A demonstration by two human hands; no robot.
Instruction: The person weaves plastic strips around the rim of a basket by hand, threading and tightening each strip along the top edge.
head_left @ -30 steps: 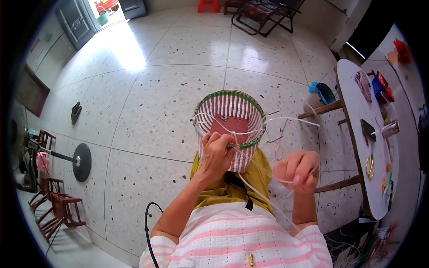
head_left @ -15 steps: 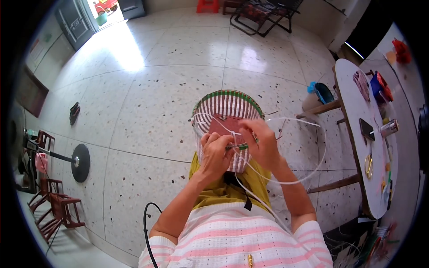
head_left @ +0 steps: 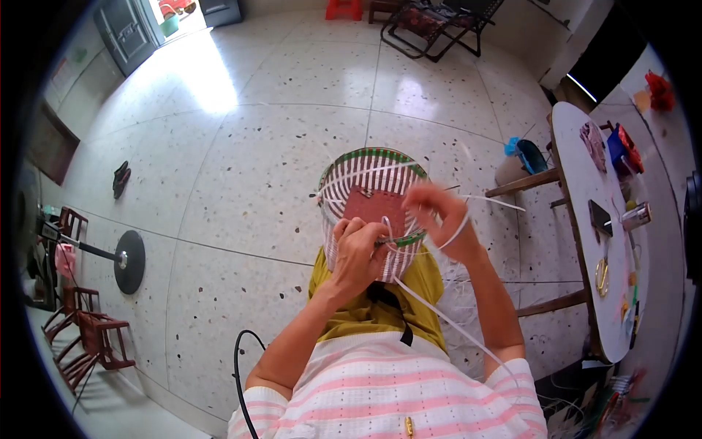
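Note:
A round basket (head_left: 322,178) of white and dark red strips, with a green rim, stands between my knees. My left hand (head_left: 357,252) is closed on the near side of its rim. A small loop of white plastic strip (head_left: 386,222) stands up beside my left fingertips. To the right of the rim, my right hand (head_left: 442,218) is raised, its curled fingers blurred by motion. White strip bends round this hand and seems held in it; the exact grip is smeared. One length of strip trails over my lap towards my right arm. The basket's floor is reddish.
At the right stands a white-topped table (head_left: 578,157) holding scissors (head_left: 602,276), a phone (head_left: 601,218) and a can (head_left: 637,216). A bin (head_left: 528,156) is beside it. Small wooden chairs (head_left: 99,340) and a round black base (head_left: 130,262) stand left; a folding chair (head_left: 431,29) is at the back.
The big loop of white strip on the right has shrunk close to my right hand. That hand has moved slightly up and right. My left hand stays on the rim.

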